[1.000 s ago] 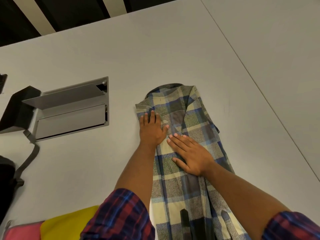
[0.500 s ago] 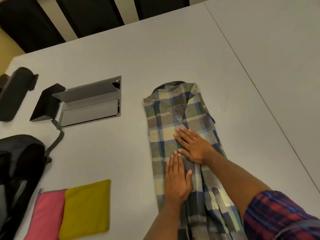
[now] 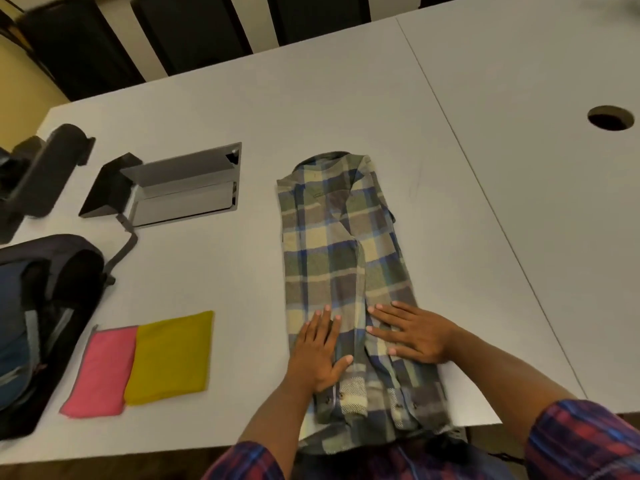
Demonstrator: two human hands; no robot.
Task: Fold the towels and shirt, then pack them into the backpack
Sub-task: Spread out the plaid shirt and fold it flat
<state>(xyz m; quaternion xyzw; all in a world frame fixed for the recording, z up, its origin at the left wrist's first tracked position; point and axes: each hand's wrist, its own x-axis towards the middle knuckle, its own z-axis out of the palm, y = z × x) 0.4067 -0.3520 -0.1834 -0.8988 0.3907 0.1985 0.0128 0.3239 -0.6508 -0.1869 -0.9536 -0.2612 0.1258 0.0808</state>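
bare table (image 3: pixel 346 109) beyond shirt (image 3: pixel 339 258), backpack (image 3: pixel 41 306) blocking left

Red-and-blue plaid sleeves (image 3: pixel 585 441), bare forearms (image 3: pixel 277 407)

Head view looks steeply down onto table (image 3: pixel 346 98) from near edge (single view).

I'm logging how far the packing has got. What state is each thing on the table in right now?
Plaid shirt: folded into a long strip, flat, hem over the table edge.
Left hand: flat, pressing the shirt.
Right hand: flat, pressing the shirt.
Pink towel: folded, flat.
Yellow towel: folded, overlapping the pink one.
Backpack: lying open.
Cable hatch: lid raised.
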